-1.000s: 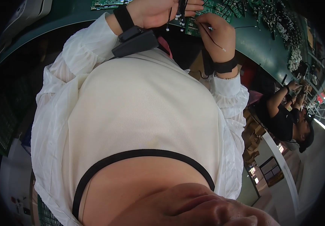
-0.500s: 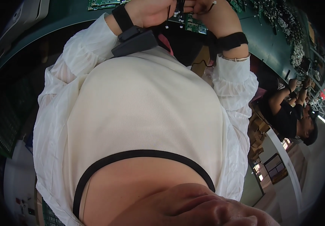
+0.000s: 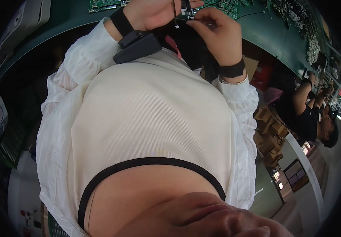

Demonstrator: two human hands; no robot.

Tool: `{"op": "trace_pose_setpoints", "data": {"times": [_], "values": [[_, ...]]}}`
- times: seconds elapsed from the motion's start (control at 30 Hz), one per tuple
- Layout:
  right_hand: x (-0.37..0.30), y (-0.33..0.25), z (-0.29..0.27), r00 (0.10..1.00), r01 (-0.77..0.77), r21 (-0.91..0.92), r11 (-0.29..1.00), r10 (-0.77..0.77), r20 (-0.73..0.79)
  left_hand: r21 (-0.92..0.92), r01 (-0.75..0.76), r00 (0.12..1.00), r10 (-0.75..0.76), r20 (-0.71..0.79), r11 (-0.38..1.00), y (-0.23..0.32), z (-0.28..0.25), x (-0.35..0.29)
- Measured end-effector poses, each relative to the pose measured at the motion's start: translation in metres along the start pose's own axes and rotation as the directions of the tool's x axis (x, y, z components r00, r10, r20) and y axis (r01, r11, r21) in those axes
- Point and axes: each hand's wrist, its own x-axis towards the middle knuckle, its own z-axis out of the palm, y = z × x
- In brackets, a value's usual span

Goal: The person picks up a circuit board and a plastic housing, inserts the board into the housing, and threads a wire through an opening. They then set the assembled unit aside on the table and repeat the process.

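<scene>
At the top edge my left hand (image 3: 152, 15) is turned palm up, its fingers partly cut off by the frame. A bunch of thin black cables (image 3: 184, 8) with small white plugs lies across those fingers and hangs down; one plug (image 3: 176, 27) dangles below the palm. My right hand (image 3: 221, 33) comes in from the right, thumb and forefinger pinched together beside the white plugs at the bunch's end. What exactly sits between those fingertips is too small to make out, but it appears to be a cable end. Both wrists wear black straps.
Green circuit boards (image 3: 101, 4) lie on the green table (image 3: 263, 35) on either side of my hands. A heap of cables with white plugs (image 3: 310, 43) covers its right part. A white machine (image 3: 24, 19) stands at left. Another person (image 3: 306, 114) works at right, near cardboard boxes (image 3: 271, 138).
My right hand has drawn back from over the left hand, down and nearer my body, and now pinches at the plugs. The left hand has shifted slightly left, its palm more exposed.
</scene>
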Motion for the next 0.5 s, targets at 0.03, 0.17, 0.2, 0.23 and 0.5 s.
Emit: {"op": "trace_pose_setpoints", "data": {"times": [0.03, 0.17, 0.2, 0.23, 0.5], "values": [[0.002, 0.000, 0.000, 1.000, -0.004, -0.039, 0.999, 0.004, -0.012, 0.226, -0.075, 0.988, 0.104, -0.118, 0.971, 0.000, 0.009, -0.004], [0.005, -0.004, -0.015, 0.949, 0.263, -0.515, 0.816, -0.316, -0.016, 0.587, -0.288, 0.957, 0.248, 0.149, 0.756, 0.004, -0.007, -0.022], [0.002, 0.003, -0.017, 0.957, 0.226, -0.533, 0.815, -0.287, -0.032, 0.576, -0.270, 0.963, 0.215, 0.162, 0.772, 0.002, 0.005, -0.015], [0.000, 0.012, -0.019, 0.950, 0.218, -0.585, 0.781, -0.307, -0.056, 0.788, -0.123, 0.990, 0.126, 0.058, 0.604, 0.002, 0.018, -0.006], [-0.008, 0.034, -0.055, 0.957, 0.056, -0.771, 0.634, -0.255, -0.141, 0.947, -0.224, 0.974, 0.083, 0.210, 0.232, 0.023, 0.028, -0.003]]}}
